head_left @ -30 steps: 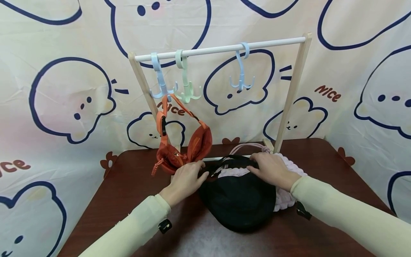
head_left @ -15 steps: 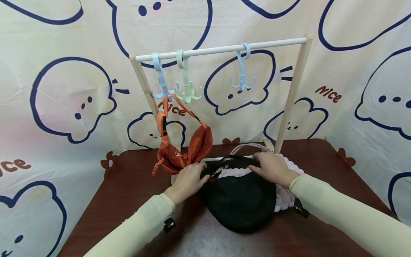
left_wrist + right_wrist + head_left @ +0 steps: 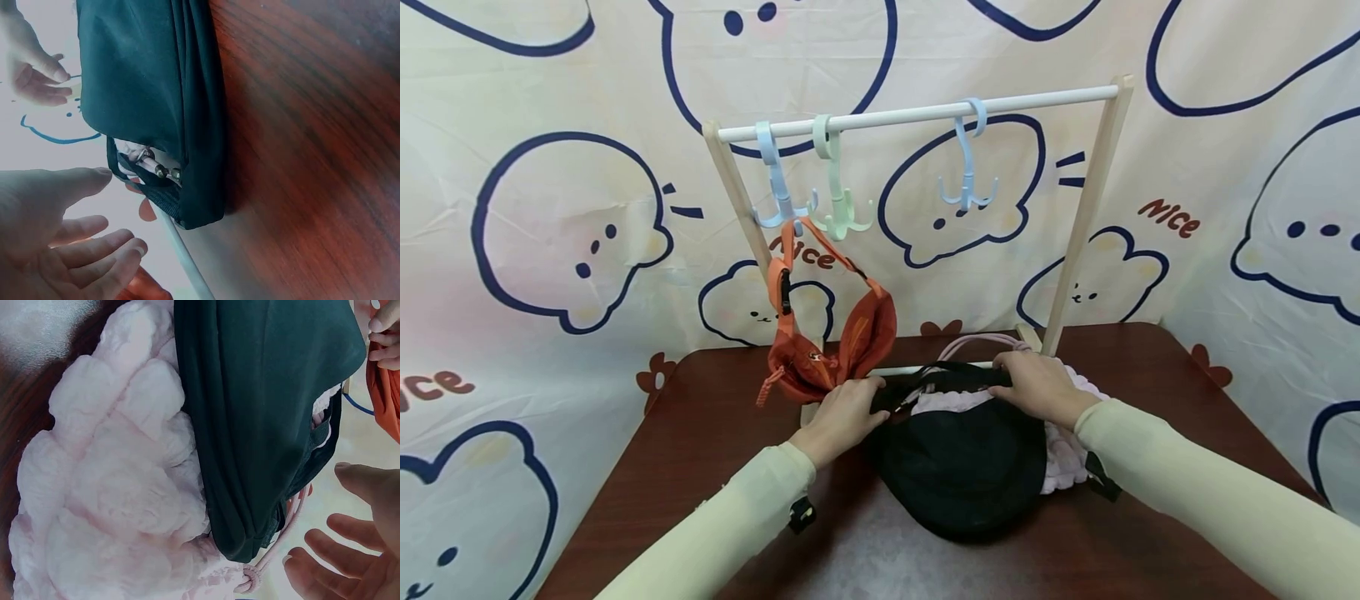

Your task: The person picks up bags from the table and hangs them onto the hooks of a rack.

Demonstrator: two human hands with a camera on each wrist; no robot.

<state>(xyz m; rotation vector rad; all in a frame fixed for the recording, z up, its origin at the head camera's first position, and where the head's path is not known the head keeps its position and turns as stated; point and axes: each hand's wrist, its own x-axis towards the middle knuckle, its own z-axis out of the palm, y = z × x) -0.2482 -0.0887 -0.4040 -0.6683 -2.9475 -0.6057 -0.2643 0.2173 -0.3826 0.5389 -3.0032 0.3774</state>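
Observation:
A black strapped bag (image 3: 958, 471) lies on the table, its dark cloth looking greenish in the wrist views. It rests over a pale pink puffy bag (image 3: 125, 469) with a pink cord. My left hand (image 3: 842, 421) is at the black bag's left end. In the left wrist view its thumb tip comes up to the black strap (image 3: 144, 187); whether they touch I cannot tell. The fingers are relaxed and hold nothing. Over the bag's right end hovers my right hand (image 3: 1041, 387), fingers loosely spread, apart from the cloth in the right wrist view (image 3: 356, 531).
Behind stands a rack with a white rail (image 3: 910, 115). A blue hook (image 3: 778, 187), a green hook (image 3: 837, 187) and another blue hook (image 3: 967, 167) hang from it. An orange bag (image 3: 805, 358) dangles from the left blue hook, just beyond my left hand. The table (image 3: 700, 467) is dark brown.
Both hands have shifted only slightly, the left a little to the right along the bag's end. The bags, hooks and rack stay in place.

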